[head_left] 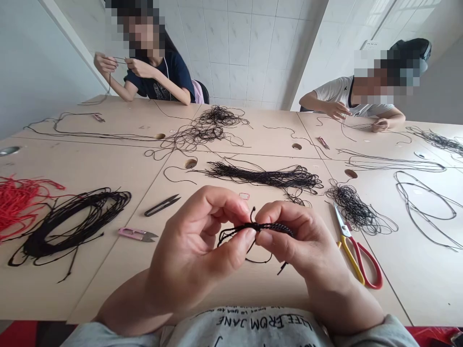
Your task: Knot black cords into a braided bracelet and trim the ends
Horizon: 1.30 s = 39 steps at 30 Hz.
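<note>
A small looped bundle of black cord (277,227) is held between my two hands above the near table edge. My left hand (202,236) pinches it at the knotted middle between thumb and forefinger. Right beside that spot, my right hand (300,241) grips the braided part with thumb and fingers. A short cord end sticks up at the knot, and loose loops hang below. Beyond my hands lies a long bundle of black braided cords (267,176). Red-and-yellow-handled scissors (356,255) rest to the right of my right hand.
On the left lie red cords (16,202), a black cord coil (43,231), pink thread snips (137,234) and black snips (162,205). Tangled black cord (352,207) sits right, another pile (217,123) farther back. Two people (159,77) across the table handle cords.
</note>
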Available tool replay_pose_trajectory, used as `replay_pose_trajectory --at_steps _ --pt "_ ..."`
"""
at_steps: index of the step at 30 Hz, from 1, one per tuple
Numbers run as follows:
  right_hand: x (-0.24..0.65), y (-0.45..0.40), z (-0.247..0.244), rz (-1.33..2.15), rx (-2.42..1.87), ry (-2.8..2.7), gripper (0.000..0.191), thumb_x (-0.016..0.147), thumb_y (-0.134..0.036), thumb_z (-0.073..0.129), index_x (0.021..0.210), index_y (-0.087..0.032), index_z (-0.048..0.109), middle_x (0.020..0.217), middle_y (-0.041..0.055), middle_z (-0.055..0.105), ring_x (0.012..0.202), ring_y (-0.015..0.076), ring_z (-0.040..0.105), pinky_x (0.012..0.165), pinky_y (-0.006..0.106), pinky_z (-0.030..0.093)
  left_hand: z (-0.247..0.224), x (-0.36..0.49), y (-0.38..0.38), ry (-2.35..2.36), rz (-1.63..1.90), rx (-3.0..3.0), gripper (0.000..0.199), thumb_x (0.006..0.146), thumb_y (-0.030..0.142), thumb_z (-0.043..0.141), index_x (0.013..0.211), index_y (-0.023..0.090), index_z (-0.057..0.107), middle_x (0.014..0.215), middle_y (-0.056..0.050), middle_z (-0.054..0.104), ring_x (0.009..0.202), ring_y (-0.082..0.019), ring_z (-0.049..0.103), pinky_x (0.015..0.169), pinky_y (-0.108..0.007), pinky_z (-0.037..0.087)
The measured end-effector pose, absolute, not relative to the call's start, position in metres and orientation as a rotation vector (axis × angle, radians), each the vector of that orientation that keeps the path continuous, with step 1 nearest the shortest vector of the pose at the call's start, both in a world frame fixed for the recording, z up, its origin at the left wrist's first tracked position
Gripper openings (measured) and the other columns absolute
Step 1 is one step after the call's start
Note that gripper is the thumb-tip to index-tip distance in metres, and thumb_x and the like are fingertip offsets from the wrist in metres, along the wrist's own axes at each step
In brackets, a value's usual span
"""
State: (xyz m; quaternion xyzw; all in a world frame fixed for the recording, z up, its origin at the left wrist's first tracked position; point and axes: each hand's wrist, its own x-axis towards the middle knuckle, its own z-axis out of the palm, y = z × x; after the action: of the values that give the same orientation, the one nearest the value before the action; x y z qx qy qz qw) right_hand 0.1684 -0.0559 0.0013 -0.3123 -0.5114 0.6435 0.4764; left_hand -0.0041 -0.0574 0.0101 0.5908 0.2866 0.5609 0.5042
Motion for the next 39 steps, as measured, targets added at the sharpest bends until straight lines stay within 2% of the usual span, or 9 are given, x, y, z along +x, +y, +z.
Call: replay_pose_trajectory --at_steps 8,11,14,16,22,28,32,35,39 --pt "0.169 -0.057 0.003 1.360 -0.813 -1.400 0.014 0.087 -0.028 0.077 0.083 -0.020 0.066 0.064 -0.0029 0.056 0.054 0.0085 0.044 0.047 0.020 0.037 0.013 -0.009 -0.052 0.693 1.291 1.474 0.028 0.086 0.000 0.068 0.096 0.026 0.070 0.089 0.002 0.066 0.083 -0.009 0.065 0.076 -0.015 0.057" --pt "0.175 -0.058 0.004 1.245 -0.770 -1.451 0.002 0.092 -0.023 0.071 0.093 -0.022 0.073 0.077 0.0006 0.067 0.062 0.0106 0.055 0.054 0.022 0.045 0.013 -0.009 -0.053 0.707 1.343 1.489 0.025 0.087 0.003 0.069 0.095 0.027 0.071 0.088 0.001 0.068 0.085 -0.013 0.067 0.080 -0.022 0.059" --pt "0.184 -0.056 0.008 1.161 -0.681 -1.482 0.015 0.093 -0.036 0.073 0.100 -0.024 0.079 0.094 0.0046 0.075 0.083 0.0166 0.067 0.069 0.027 0.053 0.012 -0.009 -0.054 0.710 1.379 1.510 0.024 0.087 0.005 0.071 0.096 0.028 0.071 0.087 0.000 0.070 0.083 -0.016 0.067 0.074 -0.027 0.059" --pt "0.187 -0.054 0.010 1.145 -0.625 -1.501 0.022 0.097 -0.041 0.068 0.100 -0.024 0.081 0.092 0.0048 0.076 0.088 0.0180 0.069 0.077 0.030 0.056 0.012 -0.009 -0.054 0.680 1.362 1.564 0.027 0.086 0.005 0.072 0.097 0.029 0.072 0.088 0.000 0.072 0.082 -0.016 0.067 0.072 -0.028 0.058" --pt "0.179 -0.057 0.007 0.960 -0.756 -1.606 0.006 0.093 -0.016 0.072 0.091 -0.021 0.074 0.084 -0.0006 0.074 0.078 0.0105 0.068 0.070 0.023 0.053 0.012 -0.008 -0.054 0.679 1.377 1.635 0.029 0.089 0.004 0.068 0.100 0.030 0.073 0.087 0.001 0.072 0.083 -0.015 0.067 0.077 -0.027 0.057" --pt "0.177 -0.062 0.011 0.459 -0.804 -1.820 0.015 0.089 -0.005 0.066 0.092 -0.020 0.069 0.083 0.0030 0.073 0.076 0.0146 0.067 0.073 0.032 0.055 0.010 -0.016 -0.047 0.672 1.359 1.799 0.039 0.083 0.000 0.072 0.106 0.032 0.072 0.093 0.001 0.075 0.086 -0.017 0.069 0.079 -0.030 0.059" --pt "0.176 -0.058 0.013 0.186 -0.738 -1.912 0.024 0.081 0.001 0.062 0.088 -0.021 0.066 0.079 0.0034 0.071 0.070 0.0163 0.063 0.068 0.035 0.053 0.009 -0.012 -0.051 0.765 1.354 1.800 0.033 0.083 0.003 0.074 0.100 0.030 0.072 0.089 0.002 0.075 0.080 -0.016 0.069 0.078 -0.031 0.059" --pt "0.174 -0.054 0.009 0.433 -0.759 -1.813 0.020 0.080 -0.001 0.061 0.083 -0.021 0.064 0.075 0.0017 0.068 0.069 0.0146 0.063 0.064 0.030 0.053 0.008 -0.005 -0.056 0.677 1.432 1.697 0.030 0.085 0.002 0.070 0.099 0.028 0.071 0.087 0.001 0.072 0.079 -0.015 0.068 0.075 -0.029 0.058" --pt "0.174 -0.052 0.004 0.921 -0.741 -1.577 0.012 0.090 -0.011 0.063 0.083 -0.020 0.065 0.076 -0.0003 0.066 0.069 0.0111 0.062 0.061 0.023 0.051 0.007 -0.002 -0.056 0.599 1.446 1.567 0.029 0.086 0.000 0.068 0.099 0.026 0.072 0.087 0.000 0.071 0.082 -0.014 0.067 0.075 -0.026 0.058"
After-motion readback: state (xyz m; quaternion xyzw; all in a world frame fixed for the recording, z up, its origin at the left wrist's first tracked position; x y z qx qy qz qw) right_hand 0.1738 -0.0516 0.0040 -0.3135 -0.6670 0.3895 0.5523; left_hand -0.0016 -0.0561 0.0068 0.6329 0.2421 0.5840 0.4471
